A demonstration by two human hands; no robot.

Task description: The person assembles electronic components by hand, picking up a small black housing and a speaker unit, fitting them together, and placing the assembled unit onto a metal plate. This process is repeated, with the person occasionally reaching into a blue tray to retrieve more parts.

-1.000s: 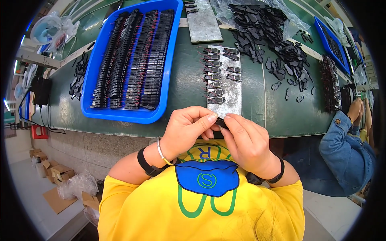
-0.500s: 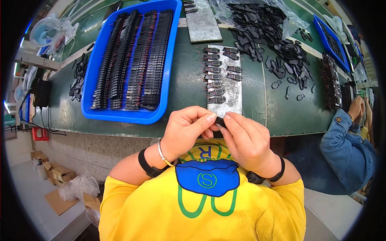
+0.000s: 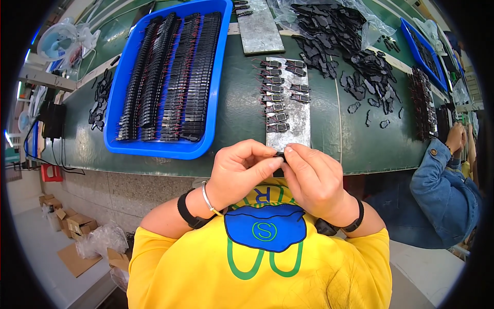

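Observation:
Between my fingertips, at the table's front edge, is a small black part (image 3: 279, 155), mostly covered by the fingers. My left hand (image 3: 246, 167) pinches it from one side with thumb and forefinger. From the other side my right hand (image 3: 315, 175) grips it, fingers bent over it. Just beyond the hands lies a grey metal plate (image 3: 290, 121). Two columns of small black speaker-like parts with thin red wires (image 3: 276, 117) rest on this plate, the left column longer than the right.
A blue tray (image 3: 159, 148) at left holds long rows of black wired parts. Loose black pieces (image 3: 329, 31) are heaped at the back right, beside clear plastic. A second metal plate (image 3: 260, 33) lies farther back. At far right sits a co-worker in a denim sleeve (image 3: 442, 190).
My left thumb and fingers have shifted slightly around the black part, and less of it shows now. The plate and tray stay where they were.

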